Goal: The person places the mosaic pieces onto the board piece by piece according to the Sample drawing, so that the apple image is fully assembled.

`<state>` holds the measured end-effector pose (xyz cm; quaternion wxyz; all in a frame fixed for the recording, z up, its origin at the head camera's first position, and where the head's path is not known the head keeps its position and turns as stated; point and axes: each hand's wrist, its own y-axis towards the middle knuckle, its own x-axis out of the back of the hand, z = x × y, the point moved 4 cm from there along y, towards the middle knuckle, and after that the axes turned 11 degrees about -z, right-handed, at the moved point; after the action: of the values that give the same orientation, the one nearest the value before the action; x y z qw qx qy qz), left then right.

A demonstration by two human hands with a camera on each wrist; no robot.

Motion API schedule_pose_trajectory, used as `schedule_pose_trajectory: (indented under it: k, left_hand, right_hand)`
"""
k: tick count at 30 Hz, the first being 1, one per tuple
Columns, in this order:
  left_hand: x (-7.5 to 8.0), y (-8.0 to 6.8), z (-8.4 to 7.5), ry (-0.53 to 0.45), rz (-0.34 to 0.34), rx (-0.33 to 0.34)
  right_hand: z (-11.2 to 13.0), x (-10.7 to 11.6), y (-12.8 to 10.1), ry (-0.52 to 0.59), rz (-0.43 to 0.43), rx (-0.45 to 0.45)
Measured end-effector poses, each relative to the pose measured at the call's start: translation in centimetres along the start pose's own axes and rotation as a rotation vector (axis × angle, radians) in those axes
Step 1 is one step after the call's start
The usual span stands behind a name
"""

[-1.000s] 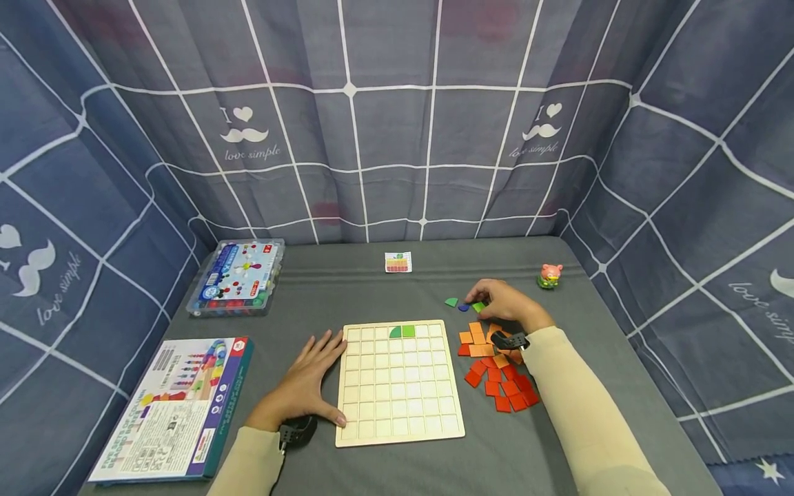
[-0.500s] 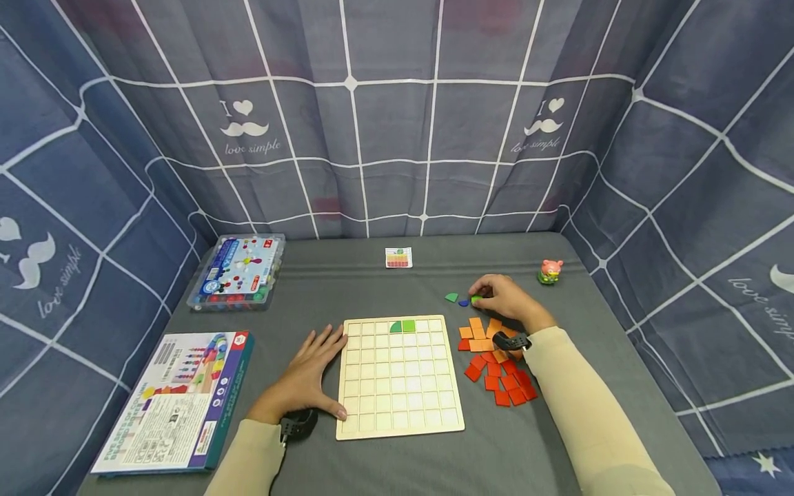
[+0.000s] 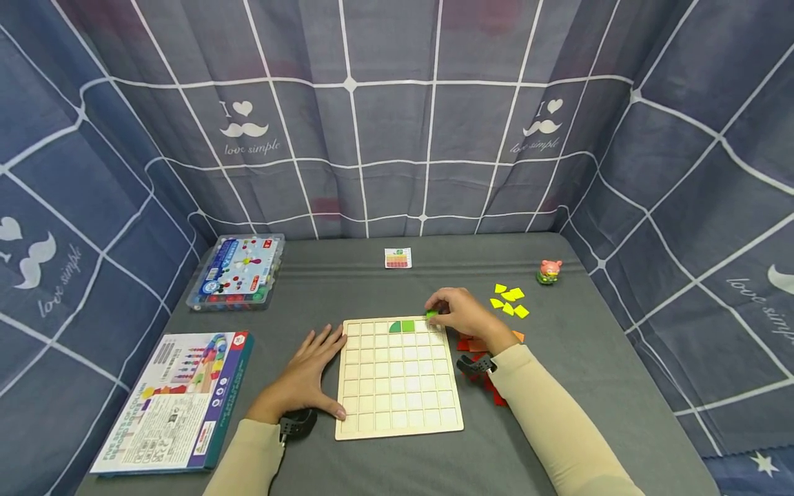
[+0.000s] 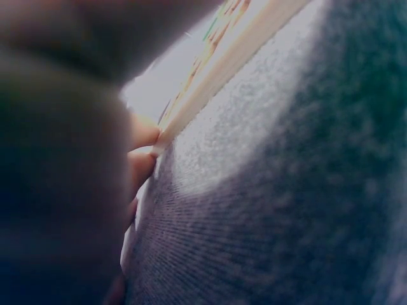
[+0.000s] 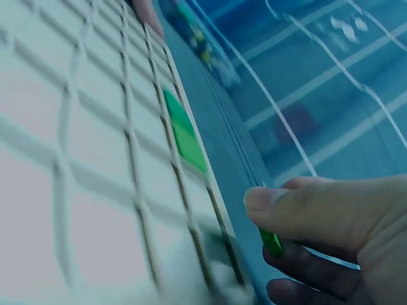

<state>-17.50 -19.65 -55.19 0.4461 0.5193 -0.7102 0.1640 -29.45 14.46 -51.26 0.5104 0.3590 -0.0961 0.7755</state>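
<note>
Grey cloth covers a table enclosed on three sides by blue-grey curtains with a white grid pattern. Nearest the viewer, two cream sleeves reach forward. At the near left lies a printed game box. The left hand rests flat on the cloth, fingers straight and spread, its fingertips touching the left edge of a pale wooden grid board; the left wrist view shows fingers against that edge. Two green pieces already sit side by side in the board's top row. The right hand hovers over the board's far right corner, thumb and fingers curled and pinching a small green tile; the right wrist view shows the tile held just above the corner squares. Beneath the right wrist, just right of the board, lie red and orange tiles, partly hidden by the arm. Farther right, a few yellow pieces are scattered on the cloth, and beyond them stands a small pink pig figure. Toward the back sits a small pattern card, and at the far left a clear plastic case of coloured pieces.
</note>
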Motion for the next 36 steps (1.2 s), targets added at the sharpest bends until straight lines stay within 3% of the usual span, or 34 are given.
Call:
schedule_pose_trajectory:
  k: [9,17,27,36]
  left_hand:
    - [-0.1,-0.1,0.2,0.008,0.0,-0.003]
    - [-0.3,-0.2,0.3,0.005,0.002,0.004]
    - [-0.2,-0.2,0.0,0.003,0.004,0.0]
    - [-0.2,-0.1,0.1,0.006,-0.006,0.016]
  right_hand:
    - [3.6,-5.1,-0.1,0.044,0.019,0.028]
    - [4.5,-7.4,-0.5,0.018,-0.032,0.025]
    - [4.6,-7.9,-0.8,-0.042,-0.088,0.071]
    - [4.7,-7.1,-1.1,0.004,-0.126,0.076]
